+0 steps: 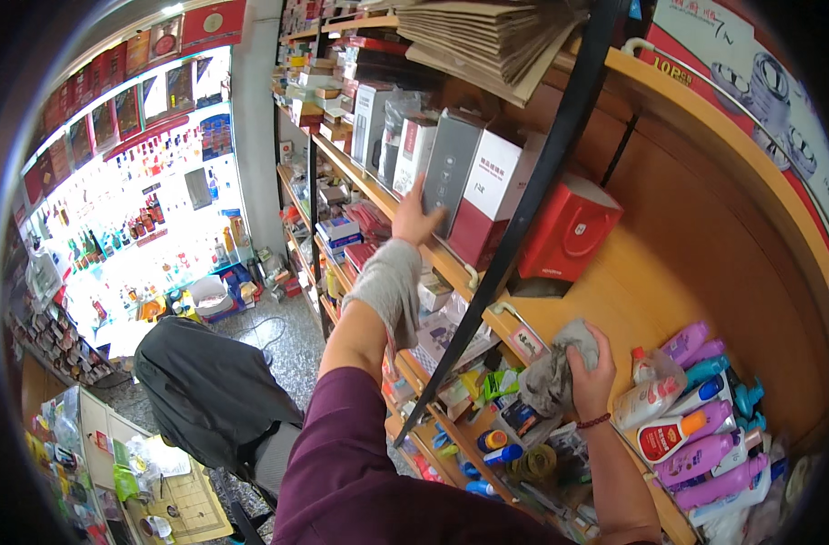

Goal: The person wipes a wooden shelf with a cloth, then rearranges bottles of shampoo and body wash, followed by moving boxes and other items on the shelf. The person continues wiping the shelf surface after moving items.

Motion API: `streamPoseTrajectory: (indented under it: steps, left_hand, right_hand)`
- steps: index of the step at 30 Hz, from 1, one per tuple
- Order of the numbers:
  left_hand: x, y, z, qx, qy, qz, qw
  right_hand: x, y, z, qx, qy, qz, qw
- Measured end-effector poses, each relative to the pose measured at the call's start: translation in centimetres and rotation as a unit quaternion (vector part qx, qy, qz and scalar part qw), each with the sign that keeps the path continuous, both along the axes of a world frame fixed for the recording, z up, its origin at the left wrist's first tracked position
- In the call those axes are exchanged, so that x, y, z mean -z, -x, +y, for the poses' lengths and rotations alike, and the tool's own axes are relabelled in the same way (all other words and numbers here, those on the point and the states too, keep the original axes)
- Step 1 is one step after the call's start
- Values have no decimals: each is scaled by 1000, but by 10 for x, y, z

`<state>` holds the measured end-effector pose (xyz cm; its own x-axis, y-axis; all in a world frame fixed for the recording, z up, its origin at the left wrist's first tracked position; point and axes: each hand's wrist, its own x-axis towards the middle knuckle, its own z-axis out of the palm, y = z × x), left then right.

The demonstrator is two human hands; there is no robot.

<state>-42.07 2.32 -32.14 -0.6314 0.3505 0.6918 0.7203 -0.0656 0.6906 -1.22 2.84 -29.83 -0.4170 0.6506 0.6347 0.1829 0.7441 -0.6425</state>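
Note:
My left hand [416,216] reaches up to the shelf with fingers apart, in front of a dark grey box [450,170] and a white box with a red panel [414,155]. Whether the fingertips press on either box, I cannot tell. A light grey cloth [391,283] is wrapped around that forearm. In my right hand [593,371] is a crumpled grey rag [554,368] with dark stains, held over the front edge of the wooden shelf [571,310]. A white-and-maroon box [486,194] and a red gift bag [570,228] stand further right, beyond the black post.
A slanting black metal post [523,204] runs between my arms. Shampoo and lotion bottles [694,443] lie piled at the right. Flattened cardboard [482,41] overhangs the boxes. A chair with a dark jacket [203,388] stands at left, before a lit bottle display [142,197].

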Motion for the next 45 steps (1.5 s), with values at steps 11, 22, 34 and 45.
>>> streamPoseTrajectory:
  steps: [11,22,34,45]
  left_hand:
    - [-13,-31,19,-134,143,-40,980]
    - [-3,5,9,-71,101,31,992]
    - [-16,-4,10,11,-61,-41,997]
    - [-58,39,-64,-68,-94,14,993]
  right_hand:
    - [2,1,0,7,-18,-10,1000]
    - [3,2,-1,3,-10,-6,1000]
    - [11,2,4,-1,5,7,1000]
    - [5,2,-2,8,-8,-18,1000]
